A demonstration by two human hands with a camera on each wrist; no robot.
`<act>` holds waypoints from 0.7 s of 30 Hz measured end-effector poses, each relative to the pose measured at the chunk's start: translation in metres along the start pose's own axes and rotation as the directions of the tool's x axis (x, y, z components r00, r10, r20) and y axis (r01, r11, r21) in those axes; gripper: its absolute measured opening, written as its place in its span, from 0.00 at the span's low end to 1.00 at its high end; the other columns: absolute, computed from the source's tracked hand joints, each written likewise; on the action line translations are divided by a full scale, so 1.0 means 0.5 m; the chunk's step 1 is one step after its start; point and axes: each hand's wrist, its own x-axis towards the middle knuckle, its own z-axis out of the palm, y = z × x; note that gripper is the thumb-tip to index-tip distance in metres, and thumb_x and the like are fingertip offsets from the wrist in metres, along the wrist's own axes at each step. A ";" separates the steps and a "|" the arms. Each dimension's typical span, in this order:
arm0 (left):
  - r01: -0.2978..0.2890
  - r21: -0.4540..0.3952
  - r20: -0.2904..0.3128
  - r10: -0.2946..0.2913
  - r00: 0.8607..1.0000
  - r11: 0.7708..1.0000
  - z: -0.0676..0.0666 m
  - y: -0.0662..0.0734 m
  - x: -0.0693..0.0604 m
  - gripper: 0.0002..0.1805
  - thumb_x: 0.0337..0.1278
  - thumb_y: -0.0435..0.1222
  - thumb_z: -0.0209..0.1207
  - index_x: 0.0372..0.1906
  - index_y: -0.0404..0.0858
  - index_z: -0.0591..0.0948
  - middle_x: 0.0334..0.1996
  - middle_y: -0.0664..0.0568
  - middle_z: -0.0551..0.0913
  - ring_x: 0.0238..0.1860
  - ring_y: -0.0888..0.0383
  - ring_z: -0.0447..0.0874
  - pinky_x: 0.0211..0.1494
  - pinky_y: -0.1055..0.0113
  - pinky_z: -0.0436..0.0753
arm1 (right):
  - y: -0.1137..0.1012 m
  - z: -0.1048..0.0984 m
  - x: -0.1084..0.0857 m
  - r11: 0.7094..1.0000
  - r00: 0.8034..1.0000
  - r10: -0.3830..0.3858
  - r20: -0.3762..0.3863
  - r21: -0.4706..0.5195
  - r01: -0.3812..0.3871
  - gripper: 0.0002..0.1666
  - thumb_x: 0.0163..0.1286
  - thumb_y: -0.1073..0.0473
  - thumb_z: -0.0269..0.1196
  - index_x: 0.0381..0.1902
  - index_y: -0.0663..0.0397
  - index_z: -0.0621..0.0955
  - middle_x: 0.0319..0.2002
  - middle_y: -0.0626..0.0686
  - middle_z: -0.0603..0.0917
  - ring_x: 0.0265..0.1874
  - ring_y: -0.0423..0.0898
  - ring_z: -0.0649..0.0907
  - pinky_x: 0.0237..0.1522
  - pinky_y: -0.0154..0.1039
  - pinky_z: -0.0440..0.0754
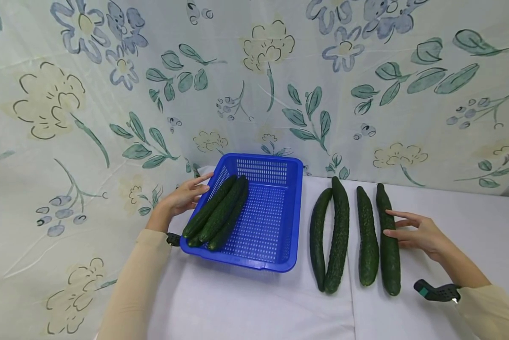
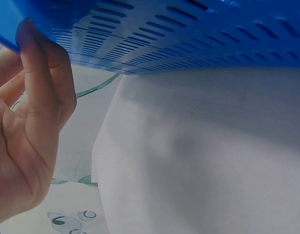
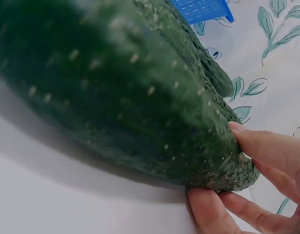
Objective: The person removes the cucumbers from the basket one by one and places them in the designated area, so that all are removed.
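A blue plastic basket (image 1: 257, 264) stands on the table, with several dark green cucumbers (image 1: 222, 208) lying along its left side. My left hand (image 1: 181, 196) is at the basket's left edge. Its fingers touch the rim and outer wall, as the left wrist view also shows. To the right of the basket lie two pairs of cucumbers, all lengthwise. On the rightmost cucumber (image 1: 391, 264) is my right hand (image 1: 420, 236), gripping its upper half. In the right wrist view fingertips (image 3: 203, 200) press its lower side while another digit lies on top.
Left of the gripped cucumber lies another cucumber (image 1: 367, 245). Nearer the basket, a curved cucumber (image 1: 318, 241) and a longer one (image 1: 338, 236) touch near their tops. Flower-printed cloth (image 1: 245, 85) hangs behind the white-covered table (image 1: 245, 302). Each wrist wears a black strap (image 1: 439, 292).
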 end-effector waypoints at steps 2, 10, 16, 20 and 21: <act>0.002 -0.003 -0.003 -0.002 1.000 1.000 0.001 0.001 -0.001 0.33 0.75 0.41 0.54 0.79 0.54 0.58 0.57 0.45 0.80 0.45 0.52 0.87 0.46 0.59 0.86 | -0.001 0.002 0.001 1.000 1.000 0.004 -0.003 -0.006 -0.004 0.47 0.65 0.54 0.71 0.74 0.63 0.63 0.60 0.80 0.65 0.36 0.45 0.84 0.38 0.42 0.87; 0.004 -0.007 0.000 -0.004 1.000 1.000 0.000 0.001 0.000 0.34 0.75 0.41 0.54 0.80 0.53 0.56 0.59 0.45 0.78 0.46 0.52 0.87 0.47 0.58 0.86 | -0.005 0.006 0.004 0.999 1.000 0.006 -0.011 -0.050 -0.007 0.50 0.65 0.52 0.71 0.74 0.69 0.59 0.59 0.81 0.66 0.36 0.48 0.85 0.38 0.44 0.87; -0.007 -0.009 0.018 0.007 1.000 1.000 -0.001 0.000 -0.002 0.34 0.75 0.41 0.53 0.80 0.53 0.55 0.58 0.46 0.79 0.47 0.52 0.87 0.48 0.58 0.85 | -0.009 0.007 0.002 0.999 1.000 0.009 -0.014 -0.034 -0.009 0.50 0.66 0.53 0.71 0.73 0.71 0.59 0.58 0.81 0.67 0.36 0.49 0.86 0.37 0.45 0.87; -0.005 -0.011 0.016 0.006 1.000 1.000 -0.001 0.000 -0.001 0.34 0.75 0.41 0.53 0.80 0.54 0.56 0.57 0.46 0.80 0.45 0.52 0.87 0.47 0.59 0.86 | -0.007 0.001 0.000 1.000 1.000 0.001 -0.018 -0.018 -0.001 0.49 0.66 0.53 0.71 0.73 0.70 0.59 0.57 0.81 0.68 0.35 0.49 0.87 0.37 0.45 0.87; -0.005 -0.011 0.014 0.005 1.000 1.000 -0.001 -0.001 -0.001 0.34 0.75 0.41 0.53 0.80 0.54 0.56 0.57 0.46 0.80 0.45 0.53 0.87 0.46 0.59 0.86 | -0.007 -0.002 -0.001 1.000 1.000 -0.003 -0.023 -0.014 0.003 0.49 0.66 0.53 0.71 0.73 0.70 0.59 0.57 0.80 0.69 0.35 0.49 0.87 0.37 0.45 0.87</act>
